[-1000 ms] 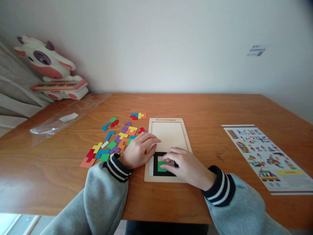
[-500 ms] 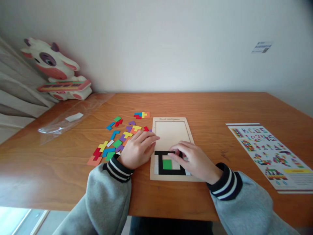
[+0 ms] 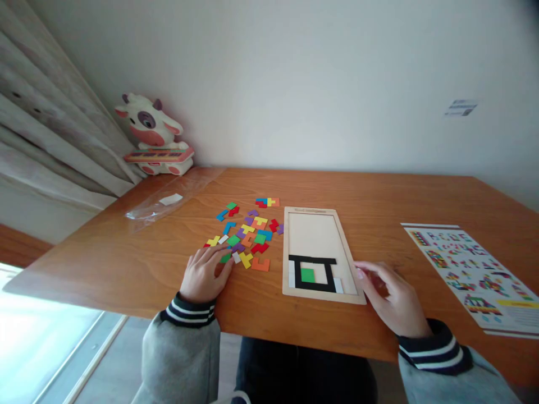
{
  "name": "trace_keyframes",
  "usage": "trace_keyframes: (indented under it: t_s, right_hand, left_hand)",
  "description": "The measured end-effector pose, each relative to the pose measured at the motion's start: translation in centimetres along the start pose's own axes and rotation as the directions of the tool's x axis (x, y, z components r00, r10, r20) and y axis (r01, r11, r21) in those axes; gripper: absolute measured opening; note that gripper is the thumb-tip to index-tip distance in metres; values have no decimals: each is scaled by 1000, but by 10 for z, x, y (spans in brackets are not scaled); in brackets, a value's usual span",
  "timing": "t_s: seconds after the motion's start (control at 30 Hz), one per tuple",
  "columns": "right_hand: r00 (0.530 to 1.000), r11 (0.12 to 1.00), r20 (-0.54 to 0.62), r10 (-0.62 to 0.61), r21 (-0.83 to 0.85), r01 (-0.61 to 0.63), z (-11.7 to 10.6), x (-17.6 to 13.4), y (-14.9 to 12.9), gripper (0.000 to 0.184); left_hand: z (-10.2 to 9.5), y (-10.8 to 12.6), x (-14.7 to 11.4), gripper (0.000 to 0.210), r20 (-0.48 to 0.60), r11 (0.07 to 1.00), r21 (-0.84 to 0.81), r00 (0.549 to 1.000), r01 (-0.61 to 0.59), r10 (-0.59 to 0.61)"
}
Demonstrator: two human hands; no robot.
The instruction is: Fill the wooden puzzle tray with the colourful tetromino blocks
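A brown wooden table [image 3: 370, 219] meets a pale wall [image 3: 303, 84], with a curtain [image 3: 50, 140] hanging at the left. By it sits a cow toy [image 3: 162, 140] with a keyboard; a clear bag [image 3: 197, 182] lies in front. Far to the right is a printed sheet [image 3: 475, 280].

The board [image 3: 322, 298] lies flat near the middle, between the two hands. In its near end, black pieces [image 3: 311, 260] form a boxy outline around a green square [image 3: 307, 275], with white pieces [image 3: 291, 274] outside on either side; the far end shows bare wood. Coloured pieces [image 3: 247, 229] lie scattered left of the board.

The left hand [image 3: 202, 276] is half open over the near-left pieces, fingers bent and thumb apart — I cannot tell whether it has hold of one. The right hand [image 3: 393, 297] is loosely curled, thumb and forefinger at the board's right rim — whether they grip it, I cannot tell.
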State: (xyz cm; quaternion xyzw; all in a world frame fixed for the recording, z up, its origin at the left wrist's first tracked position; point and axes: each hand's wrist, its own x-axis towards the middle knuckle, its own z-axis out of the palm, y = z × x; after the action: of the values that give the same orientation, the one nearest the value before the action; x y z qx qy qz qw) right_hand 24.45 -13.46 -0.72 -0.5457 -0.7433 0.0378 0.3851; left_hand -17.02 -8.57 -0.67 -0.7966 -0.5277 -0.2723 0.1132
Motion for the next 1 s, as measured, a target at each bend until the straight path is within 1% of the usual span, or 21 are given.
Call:
trace_keyframes:
  t_s: [0.1, 0.13, 0.2, 0.27, 0.33, 0.4, 0.43, 0.47, 0.57, 0.67, 0.73, 0.83, 0.93, 1.0]
  right_hand:
    - [998, 999, -37, 43, 1, -43, -1, -5, -1, 18]
    - [998, 999, -44, 53, 1, -53, -1, -5, 0, 19]
    - [996, 998, -54, 64, 1, -64, 1, -5, 2, 20]
    - [996, 998, -54, 64, 6, -64, 2, -5, 4, 21]
    - [997, 998, -42, 62, 22, -62, 3, -4, 6, 22]
    - [997, 997, -30, 68, 44, -67, 2, -3, 7, 23]
    - [997, 996, -29, 77, 55, -75, 2, -3, 7, 24]
    - [995, 994, -32, 89, 66, -87, 2, -4, 8, 25]
    - [990, 987, -56, 133, 102, -127, 1, -4, 8, 28]
    - [985, 980, -69, 160, 131, -150, 3, -4, 8, 30]
    - [984, 979, -75, 163, 137, -152, 3, -4, 7, 32]
    - [985, 980, -73, 156, 134, -145, 2, -3, 5, 32]
    - [987, 982, -64, 148, 128, -139, -1, -2, 2, 33]
    - [987, 984, -67, 144, 120, -135, -2, -1, 1, 33]
  left_hand:
    - [4, 11, 4, 18, 38, 987, -127, 994, -99, 105]
    - [5, 17, 6, 20, 47, 983, -144, 992, -111, 119]
    - [10, 32, 12, 27, 77, 986, -134, 991, -95, 106]
    - [15, 48, 24, 31, 144, 995, -91, 988, -40, 53]
    - [18, 62, 41, 27, 249, 999, -33, 968, 36, -27]
    - [20, 71, 60, 28, 355, 989, 53, 923, 136, -146]
    - [21, 74, 70, 27, 382, 974, 102, 896, 204, -227]
    - [21, 76, 79, 26, 391, 966, 122, 884, 227, -257]
    - [23, 75, 102, 22, 434, 951, 163, 846, 262, -308]
    - [23, 71, 119, 20, 492, 948, 177, 810, 265, -318]
    - [23, 69, 127, 23, 517, 951, 175, 798, 255, -309]
    - [22, 67, 133, 24, 515, 960, 153, 811, 233, -279]
    - [18, 67, 131, 20, 463, 968, 109, 850, 227, -251]
    - [16, 71, 124, 20, 417, 975, 56, 883, 214, -217]
